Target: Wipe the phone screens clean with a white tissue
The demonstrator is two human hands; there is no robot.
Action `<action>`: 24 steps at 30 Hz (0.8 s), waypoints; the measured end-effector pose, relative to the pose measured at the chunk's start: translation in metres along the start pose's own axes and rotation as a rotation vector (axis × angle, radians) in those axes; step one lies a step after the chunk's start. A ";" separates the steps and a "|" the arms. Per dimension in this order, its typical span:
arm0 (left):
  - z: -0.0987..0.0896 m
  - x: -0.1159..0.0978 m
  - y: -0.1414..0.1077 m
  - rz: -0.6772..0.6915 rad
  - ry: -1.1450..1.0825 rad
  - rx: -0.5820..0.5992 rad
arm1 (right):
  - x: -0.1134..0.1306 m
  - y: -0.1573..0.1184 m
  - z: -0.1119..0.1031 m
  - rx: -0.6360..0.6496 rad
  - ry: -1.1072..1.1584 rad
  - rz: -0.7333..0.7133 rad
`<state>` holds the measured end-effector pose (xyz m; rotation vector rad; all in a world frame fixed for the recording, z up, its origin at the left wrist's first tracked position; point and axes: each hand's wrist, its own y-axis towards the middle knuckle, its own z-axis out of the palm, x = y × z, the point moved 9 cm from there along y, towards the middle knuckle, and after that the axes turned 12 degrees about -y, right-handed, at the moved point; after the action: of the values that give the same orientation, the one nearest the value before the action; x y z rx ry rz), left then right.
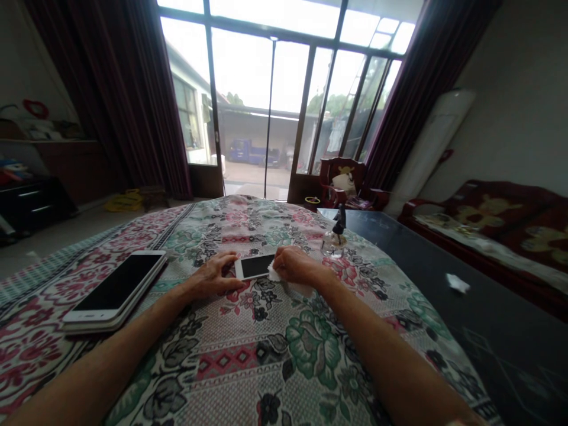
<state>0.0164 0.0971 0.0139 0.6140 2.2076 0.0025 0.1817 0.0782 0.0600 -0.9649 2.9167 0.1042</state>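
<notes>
Both hands close together, apart only by the short length of a small white phone [254, 266]: left hand [213, 275] curled round the phone's left end, right hand [295, 265] bearing on its right end, a crumpled white cloth [275, 273] pinched beneath the fingers. Phone flat on a floral quilt [231, 361], dark screen upward. Probably light, stiff and slippery, with a fragile glass face; best hold likely along the long edges, away from the screen. Cloth apparently soft, light and quick to bunch, easiest to grip in a wad.

Out to the left, a larger white phone [114, 288], dark screen upward, atop what may be a case or a second device. Beyond the right hand, a small dark figurine on a clear glass base [333, 244], near the quilt's far edge. To the right, a dark tabletop [444, 355] with a white scrap [458, 283]. Farther off, a red sofa [470, 225], a red wooden chair [344, 180], dark red curtains [133, 100] and glass doors [261, 77], with a blue truck [248, 152] outside.
</notes>
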 end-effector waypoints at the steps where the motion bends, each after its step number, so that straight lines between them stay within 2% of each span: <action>1: 0.000 0.000 0.000 0.002 -0.005 0.011 | 0.006 0.001 0.000 -0.011 -0.003 -0.027; 8: 0.001 0.003 0.001 0.011 -0.002 0.025 | 0.062 0.012 0.005 -0.169 0.005 -0.257; 11: 0.002 0.001 0.002 0.035 -0.005 0.035 | 0.074 0.016 0.006 -0.205 0.010 -0.321; 14: 0.001 0.000 0.001 0.026 0.000 0.027 | 0.058 0.016 0.005 -0.180 0.049 -0.276; 20: 0.001 -0.004 -0.001 -0.017 -0.043 0.040 | -0.014 0.006 0.006 -0.032 0.069 -0.056; 22: 0.000 -0.003 -0.001 -0.034 -0.043 0.038 | -0.025 0.003 0.006 -0.043 0.059 -0.028; 24: 0.000 -0.003 -0.001 -0.020 -0.040 0.033 | -0.022 0.002 0.005 -0.073 0.043 -0.045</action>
<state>0.0179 0.0953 0.0158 0.6050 2.1783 -0.0559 0.1982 0.0928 0.0565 -1.0559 2.9468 0.1913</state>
